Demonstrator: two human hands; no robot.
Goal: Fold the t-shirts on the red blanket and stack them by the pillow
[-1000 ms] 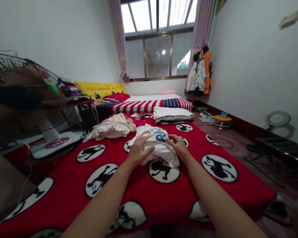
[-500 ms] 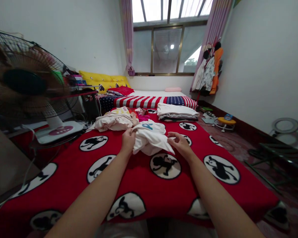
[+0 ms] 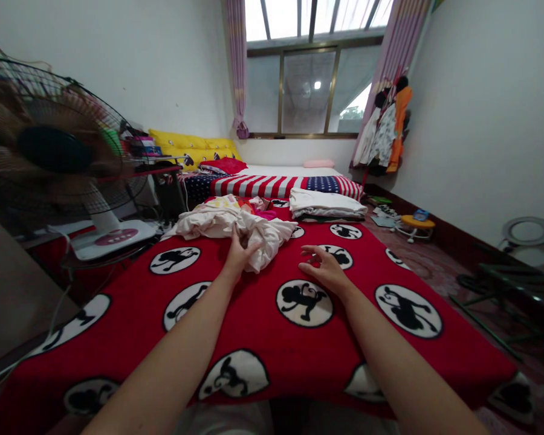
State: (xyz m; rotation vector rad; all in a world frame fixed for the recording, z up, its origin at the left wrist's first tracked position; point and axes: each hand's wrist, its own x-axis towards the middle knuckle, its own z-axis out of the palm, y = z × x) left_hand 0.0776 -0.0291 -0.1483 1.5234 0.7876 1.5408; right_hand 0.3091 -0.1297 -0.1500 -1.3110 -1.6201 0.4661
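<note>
A crumpled white garment (image 3: 267, 238), perhaps a shirt, hangs bunched over the red blanket (image 3: 254, 326) with black monkey figures in white circles. My left hand (image 3: 240, 251) grips its left side with thumb and fingers. To the right, my right hand (image 3: 321, 266) hovers above the blanket, fingers apart and curved, with nothing in it and clear of the cloth. Behind the garment lies a loose heap of clothes (image 3: 204, 220), pale with yellow, orange and pink pieces. A stack of folded clothes (image 3: 326, 204), white on top, sits at the back right of the blanket.
A running fan (image 3: 54, 151) stands at the left on a small stand. Beyond the blanket is a bed (image 3: 272, 183) with a striped cover. On the right floor are a yellow stool (image 3: 417, 222) and a dark folding frame (image 3: 517, 284). Clothes (image 3: 385, 130) hang by the curtain.
The white garment has shifted left against the heap and become more bunched, its blue lettering now out of sight. My right hand has come away from its edge; my left hand still grips it.
</note>
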